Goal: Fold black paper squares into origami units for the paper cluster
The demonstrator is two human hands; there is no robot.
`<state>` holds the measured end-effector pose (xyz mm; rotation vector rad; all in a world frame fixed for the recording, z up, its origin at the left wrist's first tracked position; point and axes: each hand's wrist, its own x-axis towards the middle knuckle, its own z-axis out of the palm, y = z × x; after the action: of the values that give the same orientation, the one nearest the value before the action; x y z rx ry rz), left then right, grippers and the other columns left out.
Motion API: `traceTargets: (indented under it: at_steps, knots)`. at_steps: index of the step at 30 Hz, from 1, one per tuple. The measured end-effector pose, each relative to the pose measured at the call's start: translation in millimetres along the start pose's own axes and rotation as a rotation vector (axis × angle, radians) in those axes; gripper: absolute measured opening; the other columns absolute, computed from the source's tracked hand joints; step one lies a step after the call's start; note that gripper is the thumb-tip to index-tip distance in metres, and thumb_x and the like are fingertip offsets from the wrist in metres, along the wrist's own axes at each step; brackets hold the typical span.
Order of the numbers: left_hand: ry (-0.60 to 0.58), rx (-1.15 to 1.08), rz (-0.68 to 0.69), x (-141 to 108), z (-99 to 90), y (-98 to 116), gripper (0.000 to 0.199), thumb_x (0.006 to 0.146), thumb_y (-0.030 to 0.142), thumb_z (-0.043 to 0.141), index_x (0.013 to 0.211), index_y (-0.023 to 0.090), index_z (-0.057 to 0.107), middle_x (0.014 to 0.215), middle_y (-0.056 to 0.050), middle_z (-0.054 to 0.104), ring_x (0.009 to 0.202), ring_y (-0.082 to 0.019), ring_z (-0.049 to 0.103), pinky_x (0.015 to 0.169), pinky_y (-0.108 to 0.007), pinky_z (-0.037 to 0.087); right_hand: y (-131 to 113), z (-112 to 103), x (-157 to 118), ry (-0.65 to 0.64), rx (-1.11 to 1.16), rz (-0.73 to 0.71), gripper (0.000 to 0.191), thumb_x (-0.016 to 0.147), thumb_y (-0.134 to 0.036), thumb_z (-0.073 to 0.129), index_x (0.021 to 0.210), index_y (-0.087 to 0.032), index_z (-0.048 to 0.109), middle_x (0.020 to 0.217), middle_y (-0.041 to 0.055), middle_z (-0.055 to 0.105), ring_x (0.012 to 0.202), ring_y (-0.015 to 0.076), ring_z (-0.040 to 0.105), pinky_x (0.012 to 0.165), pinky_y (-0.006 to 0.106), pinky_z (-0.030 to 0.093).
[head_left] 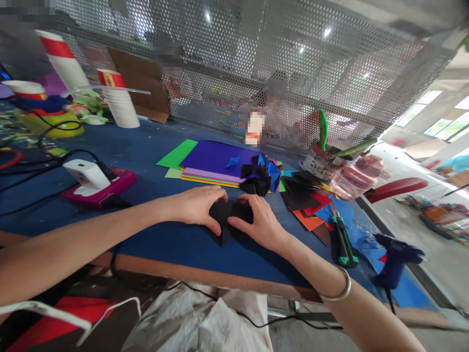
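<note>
Near the front of the blue table, a folded piece of black paper (222,215) lies between my two hands. My left hand (200,205) curves round its left side, fingers and thumb pressed on it. On its right side my right hand (260,220) grips the paper the same way, with a silver bangle on that wrist. Just behind the hands, black and blue folded paper pieces (262,176) stand at the right end of a stack of coloured sheets (216,159), purple on top and green at the left.
Left: a magenta power strip (122,181) with a white plug, cables and paper cups (122,107). Right: black, red and orange paper, a green box cutter (344,239), a blue glue gun (395,259), a pink bottle (357,178) and a round container (322,161). Behind stands a perforated metal screen (227,63).
</note>
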<state>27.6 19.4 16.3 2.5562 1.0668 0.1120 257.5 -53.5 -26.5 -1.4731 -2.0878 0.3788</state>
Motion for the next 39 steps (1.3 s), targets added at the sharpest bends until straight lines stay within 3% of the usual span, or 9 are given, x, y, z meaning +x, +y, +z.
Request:
traceTargets:
  at_steps: [4, 6, 8, 11, 14, 19, 22, 29, 39]
  knots:
    - [0.081, -0.068, 0.038, -2, 2.9, 8, 0.06, 0.059, 0.032, 0.105, 0.103, 0.023, 0.065, 0.111, -0.003, 0.073, 0.099, -0.028, 0.071, 0.083, -0.033, 0.049, -4, -2, 3, 0.006, 0.098, 0.089, 0.088, 0.072, -0.04, 0.102, 0.147, -0.017, 0.061, 0.121, 0.0123, 0.076, 0.113, 0.0325, 0.073, 0.102, 0.05, 0.058]
    - [0.109, -0.112, 0.068, -5, 3.4, 12, 0.054, 0.059, 0.025, 0.103, 0.098, 0.024, 0.065, 0.104, 0.0, 0.073, 0.094, -0.026, 0.07, 0.081, -0.032, 0.046, -4, -3, 3, -0.034, 0.178, 0.124, 0.091, 0.07, -0.036, 0.102, 0.15, -0.018, 0.061, 0.111, 0.0074, 0.077, 0.099, 0.0279, 0.074, 0.09, 0.042, 0.059]
    - [0.134, -0.162, 0.092, -7, 3.2, 14, 0.045, 0.062, 0.02, 0.098, 0.093, 0.025, 0.065, 0.094, 0.003, 0.073, 0.088, -0.024, 0.068, 0.076, -0.031, 0.041, -4, -5, 2, -0.094, 0.25, 0.116, 0.074, 0.073, -0.033, 0.099, 0.14, -0.022, 0.069, 0.103, 0.0029, 0.078, 0.09, 0.024, 0.073, 0.082, 0.036, 0.056]
    - [0.182, -0.266, 0.119, -10, 2.7, 13, 0.031, 0.066, 0.019, 0.089, 0.087, 0.026, 0.067, 0.084, 0.005, 0.073, 0.081, -0.022, 0.066, 0.072, -0.032, 0.037, -4, -4, -2, -0.142, 0.307, 0.129, 0.031, 0.076, -0.035, 0.094, 0.101, -0.022, 0.08, 0.081, -0.0028, 0.073, 0.076, 0.0182, 0.066, 0.07, 0.029, 0.048]
    - [0.273, -0.424, 0.128, -8, 1.6, 7, 0.023, 0.074, 0.034, 0.082, 0.091, 0.026, 0.069, 0.086, 0.002, 0.075, 0.084, -0.023, 0.068, 0.079, -0.034, 0.045, -4, -1, -3, -0.125, 0.438, 0.196, 0.028, 0.076, -0.044, 0.091, 0.081, -0.021, 0.076, 0.067, -0.0048, 0.063, 0.064, 0.0145, 0.055, 0.062, 0.027, 0.041]
    - [0.412, -0.729, 0.076, 0, 0.3, 0, 0.056, 0.092, 0.073, 0.062, 0.117, 0.023, 0.065, 0.108, -0.007, 0.078, 0.098, -0.026, 0.074, 0.084, -0.037, 0.059, -10, -5, 3, 0.198, 0.739, 0.276, 0.041, 0.071, -0.055, 0.091, 0.087, -0.021, 0.076, 0.069, -0.0017, 0.068, 0.062, 0.0157, 0.057, 0.06, 0.029, 0.047]
    - [0.309, -0.851, 0.08, 3, 7.2, 5, 0.061, 0.09, 0.079, 0.066, 0.111, 0.021, 0.069, 0.099, -0.007, 0.08, 0.088, -0.025, 0.076, 0.073, -0.034, 0.062, -16, -9, 4, 0.271, 0.819, 0.321, 0.044, 0.067, -0.058, 0.093, 0.081, -0.021, 0.072, 0.067, -0.0013, 0.068, 0.058, 0.0154, 0.058, 0.057, 0.029, 0.049]
    - [-0.007, -0.966, 0.144, 0, 26.5, 14, 0.072, 0.086, 0.088, 0.071, 0.068, 0.018, 0.073, 0.061, -0.007, 0.074, 0.053, -0.018, 0.069, 0.052, -0.028, 0.054, -25, -7, 0, 0.2, 0.829, 0.318, 0.047, 0.067, -0.061, 0.093, 0.081, -0.022, 0.071, 0.065, -0.0013, 0.066, 0.059, 0.0149, 0.057, 0.055, 0.028, 0.048]
    - [-0.006, -0.994, 0.077, -1, 25.1, 14, 0.067, 0.08, 0.084, 0.078, 0.07, 0.017, 0.076, 0.064, -0.008, 0.076, 0.055, -0.019, 0.068, 0.052, -0.028, 0.053, -25, -6, -1, 0.08, 0.801, 0.249, 0.045, 0.075, -0.064, 0.085, 0.072, -0.022, 0.069, 0.063, -0.0012, 0.063, 0.058, 0.0138, 0.053, 0.056, 0.029, 0.046]
